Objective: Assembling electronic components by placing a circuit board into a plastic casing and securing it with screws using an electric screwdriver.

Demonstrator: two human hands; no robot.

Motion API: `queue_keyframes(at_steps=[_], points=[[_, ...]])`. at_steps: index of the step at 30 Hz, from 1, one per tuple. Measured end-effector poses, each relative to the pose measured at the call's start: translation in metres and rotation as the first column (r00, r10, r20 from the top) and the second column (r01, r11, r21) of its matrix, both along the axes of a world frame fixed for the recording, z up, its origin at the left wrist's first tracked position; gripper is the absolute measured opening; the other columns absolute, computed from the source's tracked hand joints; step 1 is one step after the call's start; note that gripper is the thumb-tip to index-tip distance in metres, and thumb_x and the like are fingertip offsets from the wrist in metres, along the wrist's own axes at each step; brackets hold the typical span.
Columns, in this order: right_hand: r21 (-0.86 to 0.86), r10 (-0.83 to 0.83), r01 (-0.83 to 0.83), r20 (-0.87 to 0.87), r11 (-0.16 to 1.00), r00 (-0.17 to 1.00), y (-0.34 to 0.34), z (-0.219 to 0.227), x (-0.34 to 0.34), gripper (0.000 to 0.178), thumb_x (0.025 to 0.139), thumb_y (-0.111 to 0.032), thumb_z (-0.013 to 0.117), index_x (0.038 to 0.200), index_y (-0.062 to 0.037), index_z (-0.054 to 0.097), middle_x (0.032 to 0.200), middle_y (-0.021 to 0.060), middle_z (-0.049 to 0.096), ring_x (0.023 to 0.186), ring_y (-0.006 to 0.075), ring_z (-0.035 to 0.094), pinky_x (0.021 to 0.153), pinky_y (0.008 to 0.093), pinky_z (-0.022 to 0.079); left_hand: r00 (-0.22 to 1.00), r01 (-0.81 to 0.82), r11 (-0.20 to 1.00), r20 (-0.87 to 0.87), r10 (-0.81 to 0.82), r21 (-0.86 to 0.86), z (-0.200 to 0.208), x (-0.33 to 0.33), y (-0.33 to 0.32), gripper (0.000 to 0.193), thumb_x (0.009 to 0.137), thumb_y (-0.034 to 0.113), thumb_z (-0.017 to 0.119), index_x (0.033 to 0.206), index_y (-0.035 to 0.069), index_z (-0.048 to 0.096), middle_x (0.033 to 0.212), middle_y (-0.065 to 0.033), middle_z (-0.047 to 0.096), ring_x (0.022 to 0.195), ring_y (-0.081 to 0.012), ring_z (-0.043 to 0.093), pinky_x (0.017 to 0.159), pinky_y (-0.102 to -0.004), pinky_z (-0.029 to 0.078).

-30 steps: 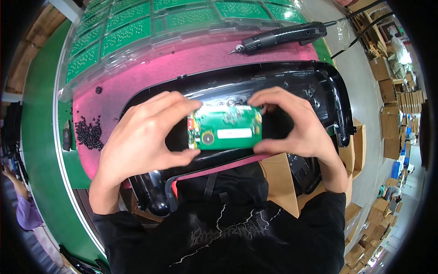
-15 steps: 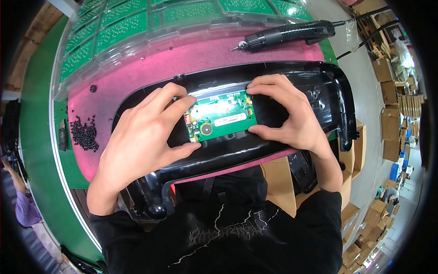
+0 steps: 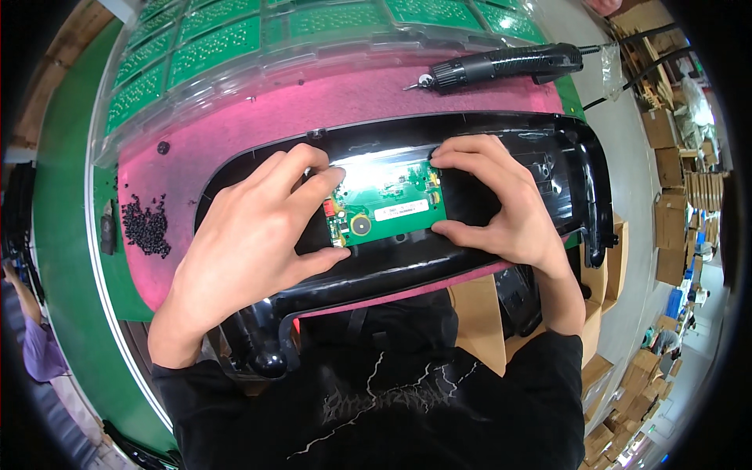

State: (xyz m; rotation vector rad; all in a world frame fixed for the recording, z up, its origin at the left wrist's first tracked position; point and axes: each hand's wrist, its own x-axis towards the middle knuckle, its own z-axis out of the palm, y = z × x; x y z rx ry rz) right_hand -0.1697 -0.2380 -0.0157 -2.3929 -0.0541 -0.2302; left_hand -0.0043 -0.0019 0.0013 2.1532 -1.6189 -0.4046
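A green circuit board [image 3: 399,227] lies over the middle of a long black curved plastic housing [image 3: 376,270]. My left hand [image 3: 254,215] grips the board's left end, with the thumb at its near corner and the fingers at its far corner. At the opposite end, my right hand [image 3: 505,204] holds the right corners between thumb and fingers. The board carries a white label, a round black buzzer and small parts along both short ends. Glare washes out its far edge. Whether the board is fully seated in the housing I cannot tell.
Beyond the housing, a black electric screwdriver [image 3: 501,69] lies on the pink mat [image 3: 329,94]. A heap of small black screws [image 3: 146,227] sits at the left. Clear trays of green boards [image 3: 215,47] stand at the back. Cardboard boxes [image 3: 482,321] are at the near right.
The board and both hands have shifted very slightly right and nearer in the picture, along with the housing and screwdriver. Both hands keep their hold.
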Motion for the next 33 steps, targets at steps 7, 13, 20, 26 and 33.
queue_keyframes(at_steps=[7,13,20,26,33], points=[[-0.004,-0.007,0.007,-0.014,1.000,1.000,0.001,0.000,-0.001,0.060,0.062,-0.007,0.084,0.117,-0.0036,0.060,0.121,0.0139,0.058,0.109,0.0339,0.056,0.095,0.0393,0.047,0.999,0.030,1.000,0.013,-0.030,0.004,0.001,0.000,0.001,0.066,0.061,0.020,0.086,0.120,0.003,0.061,0.118,-0.0103,0.055,0.102,-0.0292,0.060,0.077,-0.0392,0.053],[0.115,-0.167,0.174,-0.065,0.978,0.984,-0.009,0.036,-0.009,0.085,0.070,-0.013,0.083,0.144,-0.0084,0.041,0.118,0.0111,0.060,0.102,0.0212,0.058,0.092,0.0347,0.045,0.999,0.043,0.999,0.020,-0.042,-0.027,-0.004,0.002,0.005,0.069,0.063,0.022,0.086,0.123,0.002,0.058,0.121,-0.0109,0.054,0.107,-0.0300,0.059,0.079,-0.0386,0.053],[-0.294,-0.580,0.547,-0.030,0.784,0.814,-0.124,0.051,0.009,0.052,0.094,-0.024,0.065,0.142,-0.0183,0.045,0.107,0.0063,0.059,0.088,0.0144,0.055,0.083,0.0307,0.047,0.998,0.057,0.997,0.031,-0.056,-0.058,-0.002,0.001,0.006,0.083,0.063,0.037,0.086,0.129,-0.001,0.053,0.121,-0.0129,0.053,0.108,-0.0325,0.058,0.081,-0.0394,0.053],[0.460,-0.697,0.559,0.214,0.690,0.684,-0.086,0.035,0.051,0.049,0.093,-0.006,0.066,0.135,-0.0094,0.040,0.113,0.0104,0.056,0.095,0.0149,0.059,0.076,0.0240,0.053,0.999,0.038,0.998,-0.020,-0.039,-0.052,-0.007,0.005,0.005,0.084,0.070,0.051,0.079,0.129,-0.002,0.052,0.120,-0.0150,0.055,0.110,-0.0345,0.059,0.084,-0.0418,0.053],[0.873,-0.405,0.071,0.151,0.483,0.902,-0.026,0.020,0.094,0.051,0.100,-0.033,0.058,0.135,-0.0021,0.037,0.107,0.0128,0.059,0.106,0.0286,0.058,0.099,0.0427,0.043,1.000,0.027,0.995,0.004,-0.026,-0.096,-0.008,0.005,0.006,0.077,0.073,0.049,0.077,0.126,-0.002,0.054,0.116,-0.0140,0.057,0.106,-0.0348,0.061,0.083,-0.0429,0.052]])
